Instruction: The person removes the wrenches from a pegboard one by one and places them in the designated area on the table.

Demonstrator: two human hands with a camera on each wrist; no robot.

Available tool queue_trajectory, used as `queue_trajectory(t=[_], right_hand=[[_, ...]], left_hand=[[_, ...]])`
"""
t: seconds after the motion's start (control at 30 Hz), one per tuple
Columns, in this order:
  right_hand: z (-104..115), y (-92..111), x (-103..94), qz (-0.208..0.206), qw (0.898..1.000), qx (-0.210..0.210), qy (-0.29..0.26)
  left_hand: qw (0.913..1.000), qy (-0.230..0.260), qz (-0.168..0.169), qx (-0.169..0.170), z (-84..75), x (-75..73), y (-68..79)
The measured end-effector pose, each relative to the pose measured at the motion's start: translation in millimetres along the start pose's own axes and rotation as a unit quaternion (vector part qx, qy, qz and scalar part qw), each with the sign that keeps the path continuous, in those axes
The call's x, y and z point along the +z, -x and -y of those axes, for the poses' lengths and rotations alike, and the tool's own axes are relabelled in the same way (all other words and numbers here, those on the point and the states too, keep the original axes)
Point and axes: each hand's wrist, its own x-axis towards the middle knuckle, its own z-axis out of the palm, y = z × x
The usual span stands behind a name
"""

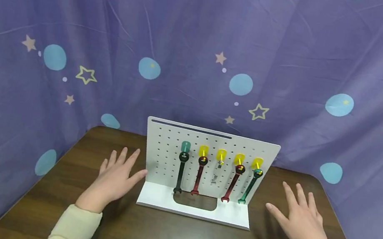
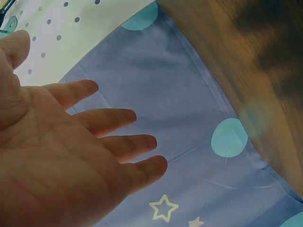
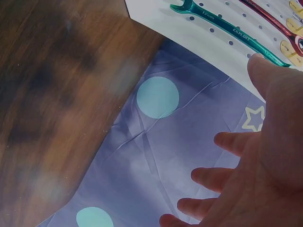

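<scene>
Curtain: purple cloth [image 1: 198,32] printed with stars and pale-blue spots, hanging behind the table.
Table: dark wood-grain top [image 1: 141,238], bearing the stand.
Pegboard stand: white perforated panel [image 1: 161,163] on a flat foot with a cutout; a knock from either hand could shift or tip it, since no hand steadies it.
Left hand: empty, fingers spread apart, palm down beside the stand's left edge; the hand [image 1: 114,180] has its thumb tip overlapping that edge, and I cannot tell whether they touch. A careless inward sweep could nudge the panel.
Right hand: also empty, fingers apart; this hand [image 1: 301,224] is clear of the stand's right side, nearest the green wrench.
Combination wrenches: four hang ring end up, open end down: black [image 1: 180,174], dark red [image 1: 198,178], another red [image 1: 232,184] and green [image 1: 249,187]. The two right-hand ones slant; a pull straight down would likely snag the ring on its hook, while a jolt could set neighbours swinging.
Silver wrench: much smaller, on the middle hook; this piece [image 1: 214,179] blends into the white panel, so it could be overlooked or fumbled.
Hooks: one teal [image 1: 185,147], four yellow [image 1: 203,150]; sideways force might work one loose.
</scene>
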Motion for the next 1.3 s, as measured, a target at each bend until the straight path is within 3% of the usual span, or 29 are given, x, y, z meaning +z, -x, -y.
queue_trajectory(t=[0.3,0.77,1.03,1.3], right_hand=[[-4,7,5.0,0.003,1.000,-0.004,0.004],[-7,11,12.8,0.005,1.000,-0.002,-0.006],[-6,8,15.3,-0.007,1.000,-0.010,-0.006],[-5,6,19.3,-0.009,1.000,-0.015,-0.009]], left_hand=[[0.9996,0.028,-0.003,0.006,2.3,7.4,-4.3],[0.9942,0.105,-0.012,0.022,-1.0,15.1,-23.4],[0.9760,0.210,-0.037,0.044,-4.0,20.6,-36.4],[0.9610,0.262,-0.085,0.028,-6.7,25.8,-45.2]])
